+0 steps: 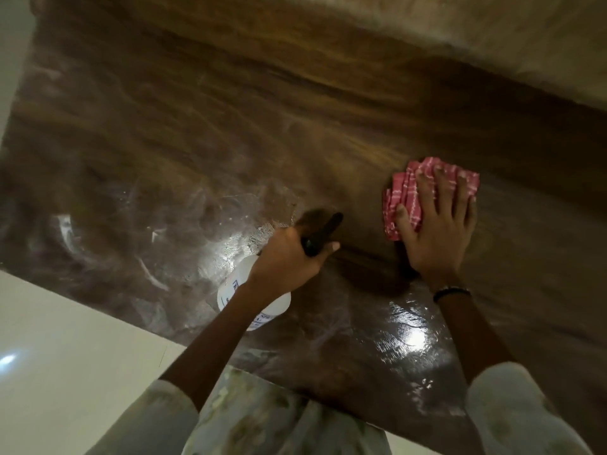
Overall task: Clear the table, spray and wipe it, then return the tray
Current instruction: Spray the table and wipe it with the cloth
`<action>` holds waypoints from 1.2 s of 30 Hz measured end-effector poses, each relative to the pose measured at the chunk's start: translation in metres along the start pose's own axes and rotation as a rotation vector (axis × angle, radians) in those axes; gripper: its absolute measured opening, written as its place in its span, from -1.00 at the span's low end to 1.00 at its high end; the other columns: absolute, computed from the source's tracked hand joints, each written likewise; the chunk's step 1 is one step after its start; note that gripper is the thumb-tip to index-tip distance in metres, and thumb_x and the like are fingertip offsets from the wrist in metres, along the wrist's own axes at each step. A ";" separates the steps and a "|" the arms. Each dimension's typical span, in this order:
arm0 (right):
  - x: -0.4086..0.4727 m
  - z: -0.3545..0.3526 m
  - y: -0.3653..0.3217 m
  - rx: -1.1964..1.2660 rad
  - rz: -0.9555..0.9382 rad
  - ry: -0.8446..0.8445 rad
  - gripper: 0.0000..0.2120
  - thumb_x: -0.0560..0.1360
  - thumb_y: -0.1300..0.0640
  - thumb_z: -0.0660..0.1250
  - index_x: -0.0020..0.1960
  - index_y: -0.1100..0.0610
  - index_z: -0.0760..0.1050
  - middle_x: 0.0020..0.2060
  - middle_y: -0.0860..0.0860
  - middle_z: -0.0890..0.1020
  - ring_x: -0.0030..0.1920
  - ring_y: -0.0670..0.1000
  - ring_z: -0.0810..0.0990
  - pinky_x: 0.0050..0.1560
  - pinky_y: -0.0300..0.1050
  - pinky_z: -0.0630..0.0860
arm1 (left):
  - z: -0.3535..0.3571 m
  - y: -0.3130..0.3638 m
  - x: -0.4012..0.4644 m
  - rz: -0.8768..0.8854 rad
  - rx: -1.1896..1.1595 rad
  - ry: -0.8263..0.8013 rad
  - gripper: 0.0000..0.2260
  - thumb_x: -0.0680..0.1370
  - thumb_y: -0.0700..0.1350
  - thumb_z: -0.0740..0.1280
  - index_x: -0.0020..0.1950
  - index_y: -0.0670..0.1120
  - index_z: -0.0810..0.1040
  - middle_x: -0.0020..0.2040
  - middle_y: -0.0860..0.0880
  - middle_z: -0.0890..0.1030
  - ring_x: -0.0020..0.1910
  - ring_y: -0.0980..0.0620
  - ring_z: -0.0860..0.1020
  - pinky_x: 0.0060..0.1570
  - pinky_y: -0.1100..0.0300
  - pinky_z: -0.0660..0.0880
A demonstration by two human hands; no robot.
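The brown wood-grain table (230,126) fills most of the view, its glossy top streaked with wet smears and glare near the person; on it lies a folded red-and-white striped cloth (407,195), toward the right side, with the right hand (433,231) pressed flat on top, fingers straight and spread, thumb on the cloth's near corner; a dark band (451,292) circles that wrist. The left hand (289,257) curls round the neck of a white spray bottle (253,297), black nozzle (323,234) pointing out over the tabletop; whether the bottle holds liquid cannot be told. The table's near edge runs diagonally from left down to the person's pale patterned shirt (262,415); beyond it a pale glossy floor (65,339); the far half of the tabletop lies bare wood.
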State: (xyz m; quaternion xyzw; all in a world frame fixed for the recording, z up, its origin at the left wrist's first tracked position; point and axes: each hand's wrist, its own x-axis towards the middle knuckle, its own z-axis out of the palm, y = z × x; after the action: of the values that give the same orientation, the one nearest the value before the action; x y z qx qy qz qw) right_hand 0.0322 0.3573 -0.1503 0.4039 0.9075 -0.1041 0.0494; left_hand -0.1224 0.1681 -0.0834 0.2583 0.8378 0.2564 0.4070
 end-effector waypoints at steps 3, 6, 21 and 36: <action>-0.013 0.002 0.004 0.000 0.001 -0.012 -0.35 0.53 -0.33 -0.12 0.52 -0.05 0.13 0.53 0.03 0.16 0.53 0.16 0.03 0.47 0.23 0.06 | 0.010 -0.001 -0.007 -0.010 0.037 0.017 -0.63 0.45 0.08 0.40 -0.43 0.09 0.28 -0.55 0.12 0.33 -0.57 0.19 0.35 -0.48 0.28 0.24; -0.010 0.003 0.000 -0.004 0.007 -0.006 -0.36 0.53 -0.33 -0.10 0.52 -0.07 0.13 0.53 0.02 0.16 0.53 0.16 0.03 0.46 0.22 0.07 | 0.015 -0.008 -0.008 0.019 0.035 -0.019 -0.71 0.45 0.11 0.39 -0.36 0.10 0.35 -0.50 0.12 0.38 -0.52 0.18 0.41 -0.45 0.28 0.31; -0.052 0.028 -0.106 0.037 -0.528 -0.056 -0.43 0.53 -0.27 0.07 0.46 -0.02 0.28 0.47 0.03 0.31 0.49 0.17 0.19 0.44 0.27 0.12 | -0.004 -0.043 -0.066 0.032 -0.122 0.104 -0.80 0.46 0.02 0.42 -0.18 -0.09 0.54 -0.44 0.09 0.44 -0.47 0.20 0.43 -0.42 0.44 0.25; -0.038 0.030 -0.130 0.063 -0.282 -0.043 -0.37 0.52 -0.28 0.03 0.51 -0.01 0.18 0.51 0.07 0.21 0.51 0.22 0.09 0.44 0.34 0.04 | 0.002 -0.057 -0.088 0.147 -0.056 0.127 -0.62 0.47 0.17 0.34 -0.22 -0.17 0.53 -0.45 -0.17 0.45 -0.50 -0.05 0.36 -0.46 0.28 0.21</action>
State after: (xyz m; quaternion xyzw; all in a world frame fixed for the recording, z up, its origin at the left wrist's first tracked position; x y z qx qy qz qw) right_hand -0.0386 0.2381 -0.1534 0.2714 0.9502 -0.1473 0.0409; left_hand -0.0866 0.0697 -0.0723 0.2907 0.8333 0.3248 0.3400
